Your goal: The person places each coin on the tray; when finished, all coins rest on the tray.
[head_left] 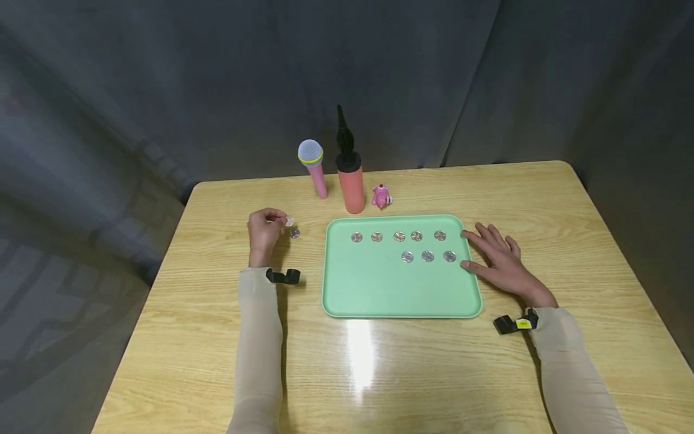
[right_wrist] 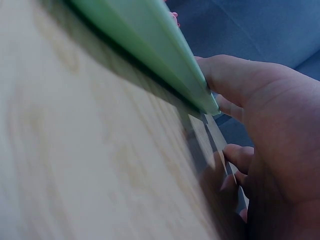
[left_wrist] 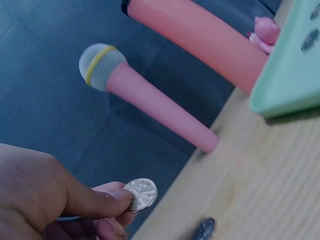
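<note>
My left hand [head_left: 265, 229] hovers over the table left of the tray and pinches a silver coin [left_wrist: 140, 194] between thumb and fingertips; the same coin [head_left: 290, 221] shows small in the head view. Another coin [head_left: 295, 234] lies on the wood just below it, seen edge-on as a coin [left_wrist: 205, 229] in the left wrist view. The mint-green tray [head_left: 379, 289] holds several coins in two rows. My right hand [head_left: 501, 262] lies flat with straight fingers against the tray's right edge [right_wrist: 165, 60], thumb touching the rim.
Behind the tray stand a pink toy microphone [head_left: 312, 166], a red balloon pump [head_left: 350, 175] with a black nozzle, and a small pink figure [head_left: 381, 196]. The wooden table [head_left: 412, 374] is backed by a dark grey curtain.
</note>
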A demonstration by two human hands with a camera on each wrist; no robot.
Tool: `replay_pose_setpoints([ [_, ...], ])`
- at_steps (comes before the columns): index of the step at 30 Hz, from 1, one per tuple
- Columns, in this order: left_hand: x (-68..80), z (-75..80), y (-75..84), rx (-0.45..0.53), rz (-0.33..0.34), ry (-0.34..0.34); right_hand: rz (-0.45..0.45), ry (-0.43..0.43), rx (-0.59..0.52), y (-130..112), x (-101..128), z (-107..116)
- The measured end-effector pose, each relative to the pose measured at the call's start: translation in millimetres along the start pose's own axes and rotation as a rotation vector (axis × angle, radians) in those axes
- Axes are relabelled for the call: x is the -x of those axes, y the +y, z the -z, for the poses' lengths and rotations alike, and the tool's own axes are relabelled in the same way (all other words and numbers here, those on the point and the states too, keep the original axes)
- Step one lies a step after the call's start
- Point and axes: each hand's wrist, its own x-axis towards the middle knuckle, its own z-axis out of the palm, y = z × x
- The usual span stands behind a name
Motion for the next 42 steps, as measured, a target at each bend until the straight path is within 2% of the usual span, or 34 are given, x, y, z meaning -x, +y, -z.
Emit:
replay_pose_setpoints([
  [11,10.8,-2.5,23.0,0.042,0.013,-0.129,-0.009,0.002,0.004,1,0,0],
  [18,15.2,-9.3,30.0,0.038,-0.021,-0.18,-0.005,0.003,0.006,1,0,0],
  [27,20.7,-14.8,39.9,0.053,-0.009,-0.217,-0.003,0.0,0.004,2,0,-1],
  [34,28.2,-21.7,48.2,0.007,-0.074,-0.233,-0.007,0.001,0.005,2,0,-1],
  [42,36.3,-35.1,55.0,0.002,-0.134,-0.262,-0.005,0.005,0.007,1,-1,0],
])
